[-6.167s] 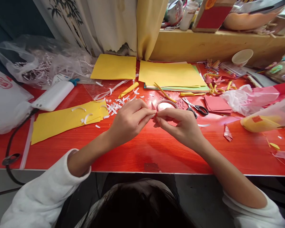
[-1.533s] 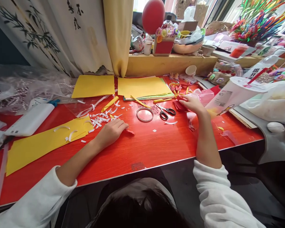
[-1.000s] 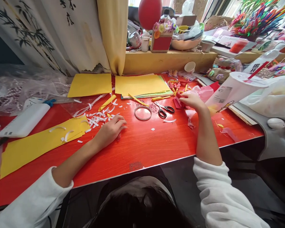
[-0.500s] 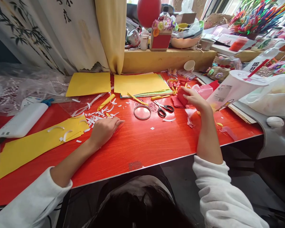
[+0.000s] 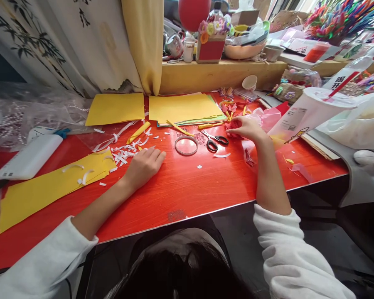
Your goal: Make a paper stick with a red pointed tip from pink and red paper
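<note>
On the red tabletop (image 5: 174, 182) my left hand (image 5: 145, 166) rests palm down, its fingers loosely laid out beside a heap of white paper scraps (image 5: 121, 157). Nothing shows in it. Over at the right, my right hand (image 5: 247, 129) reaches down with fingers bent on a piece of red paper (image 5: 231, 128); most of that paper is hidden under the hand. Black-handled scissors (image 5: 216, 142) lie just left of it, and a ring-shaped band (image 5: 186, 145) lies between my two hands. Yellow rolled strips (image 5: 139, 133) are behind my left hand.
Yellow paper sheets (image 5: 185, 108) are stacked at the back, with another pile (image 5: 115, 109) beside them and yellow strips (image 5: 50, 187) at left. A tilted drink cup (image 5: 294, 116) with a red straw stands near my right wrist. Craft items crowd the windowsill (image 5: 187, 77).
My right hand has lowered, and the red paper that stood up by its fingers is now mostly covered. My left hand has shifted slightly right and its fingers have loosened.
</note>
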`<action>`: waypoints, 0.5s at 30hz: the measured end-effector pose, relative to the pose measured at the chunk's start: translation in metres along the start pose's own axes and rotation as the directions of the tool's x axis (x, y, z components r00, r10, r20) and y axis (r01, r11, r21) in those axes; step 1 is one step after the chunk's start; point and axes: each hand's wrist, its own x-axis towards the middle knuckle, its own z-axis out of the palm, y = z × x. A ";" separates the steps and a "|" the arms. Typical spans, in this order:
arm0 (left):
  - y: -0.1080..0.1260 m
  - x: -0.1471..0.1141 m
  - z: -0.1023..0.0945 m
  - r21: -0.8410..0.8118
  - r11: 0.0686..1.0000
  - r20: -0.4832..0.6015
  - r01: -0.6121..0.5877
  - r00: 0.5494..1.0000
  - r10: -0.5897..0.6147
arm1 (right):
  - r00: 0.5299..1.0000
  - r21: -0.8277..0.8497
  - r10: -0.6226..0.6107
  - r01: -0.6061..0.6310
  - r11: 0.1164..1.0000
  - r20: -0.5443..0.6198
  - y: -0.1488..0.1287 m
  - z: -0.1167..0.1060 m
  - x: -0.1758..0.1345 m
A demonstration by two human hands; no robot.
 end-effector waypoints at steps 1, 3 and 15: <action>0.001 0.002 0.000 0.000 0.999 0.009 -0.050 0.999 0.050 | 1.000 -0.011 0.009 -0.009 1.000 0.008 -0.001 0.001 0.000; 0.002 0.005 0.000 -0.031 0.994 0.027 -0.102 0.994 0.103 | 1.000 -0.023 0.024 -0.023 0.999 0.013 -0.001 0.002 0.001; -0.008 -0.002 -0.003 -0.470 0.861 0.190 0.193 0.975 -0.115 | 0.999 -0.033 -0.036 0.036 0.999 0.019 0.001 0.000 0.002</action>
